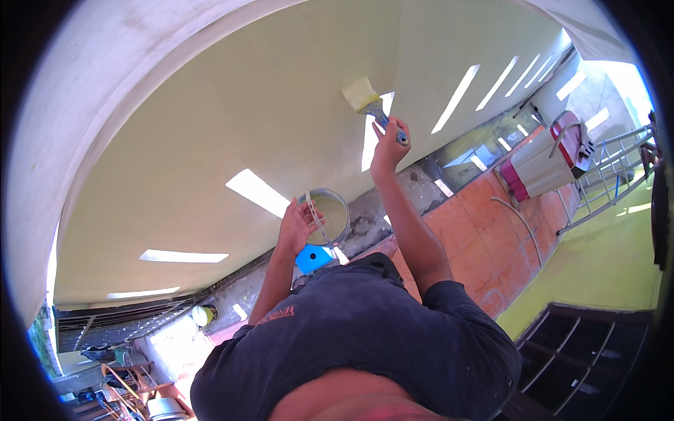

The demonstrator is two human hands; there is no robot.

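My right hand [392, 149] grips the handle of a wide paintbrush [373, 107]. Its pale, paint-coated bristles rest against the cream-yellow wall [281, 112] in front of me. Lower and to the left, my left hand [300, 223] is curled round the handle and near rim of a round metal paint pail [340, 216]. Yellowish paint shows inside the pail, and a light strip-like handle crosses its mouth. Part of the left hand's grip is hidden behind that strip.
Below the pail stands a blue stool [314, 259]. A white and pink washing machine [539, 168], a hose [521, 226] and a metal ladder [612, 179] are on the right, by the orange tiled floor [467, 228]. A paint-stained bucket [203, 315] and wooden chairs [130, 382] lie left.
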